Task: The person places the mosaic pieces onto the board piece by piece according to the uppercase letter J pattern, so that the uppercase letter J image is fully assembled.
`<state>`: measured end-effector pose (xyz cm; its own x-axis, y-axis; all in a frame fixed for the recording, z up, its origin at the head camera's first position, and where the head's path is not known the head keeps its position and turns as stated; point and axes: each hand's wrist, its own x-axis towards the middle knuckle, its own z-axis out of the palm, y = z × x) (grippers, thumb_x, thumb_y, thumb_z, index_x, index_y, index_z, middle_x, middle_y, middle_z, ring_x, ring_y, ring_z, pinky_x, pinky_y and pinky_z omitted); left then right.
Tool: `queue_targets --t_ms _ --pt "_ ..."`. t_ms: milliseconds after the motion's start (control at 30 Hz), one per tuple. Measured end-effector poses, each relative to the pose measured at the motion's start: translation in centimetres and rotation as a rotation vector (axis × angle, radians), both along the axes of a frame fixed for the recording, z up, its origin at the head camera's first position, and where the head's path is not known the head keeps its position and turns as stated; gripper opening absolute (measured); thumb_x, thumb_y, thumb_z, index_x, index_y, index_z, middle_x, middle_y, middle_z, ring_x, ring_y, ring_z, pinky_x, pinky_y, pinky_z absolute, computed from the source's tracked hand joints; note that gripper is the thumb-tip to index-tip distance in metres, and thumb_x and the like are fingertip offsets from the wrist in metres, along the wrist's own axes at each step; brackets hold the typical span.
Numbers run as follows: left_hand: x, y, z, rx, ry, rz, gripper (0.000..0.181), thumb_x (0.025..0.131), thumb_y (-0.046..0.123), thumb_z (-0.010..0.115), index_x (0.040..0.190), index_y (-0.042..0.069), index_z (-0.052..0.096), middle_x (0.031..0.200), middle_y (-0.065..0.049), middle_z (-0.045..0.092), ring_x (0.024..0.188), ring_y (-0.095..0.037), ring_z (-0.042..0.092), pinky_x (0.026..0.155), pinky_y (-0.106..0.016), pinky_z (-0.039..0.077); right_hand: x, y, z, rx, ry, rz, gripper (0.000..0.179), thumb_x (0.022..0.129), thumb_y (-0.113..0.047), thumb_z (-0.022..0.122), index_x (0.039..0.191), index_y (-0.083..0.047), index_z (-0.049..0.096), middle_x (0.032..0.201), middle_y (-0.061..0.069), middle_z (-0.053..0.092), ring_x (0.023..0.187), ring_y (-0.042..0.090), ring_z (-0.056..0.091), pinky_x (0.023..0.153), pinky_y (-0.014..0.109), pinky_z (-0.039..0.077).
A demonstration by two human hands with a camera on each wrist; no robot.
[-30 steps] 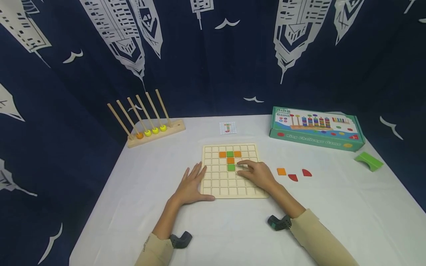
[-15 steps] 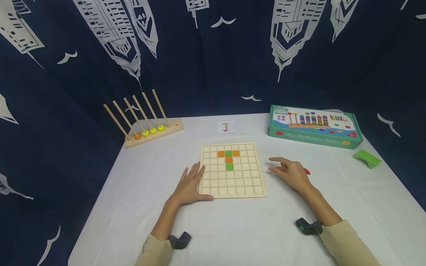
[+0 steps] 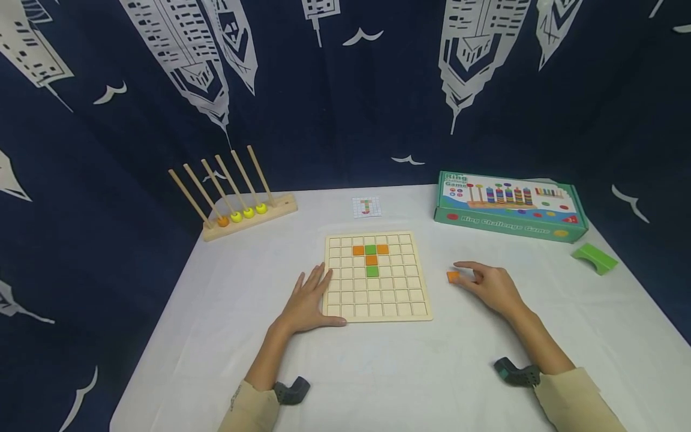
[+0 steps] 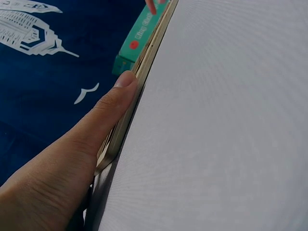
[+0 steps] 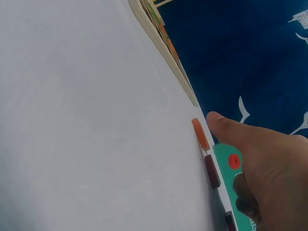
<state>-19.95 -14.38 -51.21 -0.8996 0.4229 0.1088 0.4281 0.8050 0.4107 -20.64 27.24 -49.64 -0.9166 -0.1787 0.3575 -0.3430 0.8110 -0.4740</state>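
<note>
My right hand (image 3: 493, 291), grip released, at the flat orange square tile (image 3: 451, 276).
Tile lies at three o'clock of the pale wooden gridded board (image 3: 388, 297); thumb and forefinger stand apart. My left hand (image 3: 305, 304), fingers spread, touches the board's eight o'clock edge.

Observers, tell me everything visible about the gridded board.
The board is a pale, thin, wooden-looking panel, its face divided into square cells by thin lines. It lies flat on the white table. Five square tiles sit in its cells: orange, green, orange in a row, then orange and green down from the middle one, towards the person. The left hand touches its left and near edges.
</note>
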Motion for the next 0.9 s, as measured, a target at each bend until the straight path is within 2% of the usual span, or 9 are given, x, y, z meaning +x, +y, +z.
queue_targets --t_ms 300,567,900 --pt "0.0 0.0 0.1 -0.003 -0.008 -0.002 0.124 0.055 0.083 0.06 0.146 0.006 0.024 0.153 -0.011 0.011 0.14 -0.021 0.007 0.112 -0.041 -0.001 0.2 0.2 -0.5 0.022 -0.079 -0.007 0.026 0.078 -0.02 0.075 0.099 -0.006 0.07 0.047 -0.007 0.031 0.046 0.01 0.026 0.042 0.024 0.021" --pt "0.1 0.0 0.2 -0.014 -0.016 0.003 0.124 0.055 0.083 0.059 0.146 0.007 0.024 0.153 -0.01 0.01 0.14 -0.021 0.006 0.112 -0.041 -0.002 0.0 -0.3 -0.5 -0.008 -0.004 -0.008 0.025 0.078 -0.026 0.076 0.097 -0.011 0.07 0.047 -0.008 0.029 0.044 0.007 0.022 0.04 0.023 0.019" --pt "0.0 0.0 0.1 -0.002 -0.005 0.004 0.124 0.055 0.084 0.058 0.146 0.007 0.024 0.153 -0.011 0.011 0.14 -0.021 0.006 0.112 -0.041 -0.002 -0.8 -3.3 0.0 -0.05 0.039 0.04 0.032 0.074 -0.037 0.077 0.097 -0.016 0.07 0.048 -0.009 0.027 0.043 0.007 0.02 0.039 0.022 0.016"
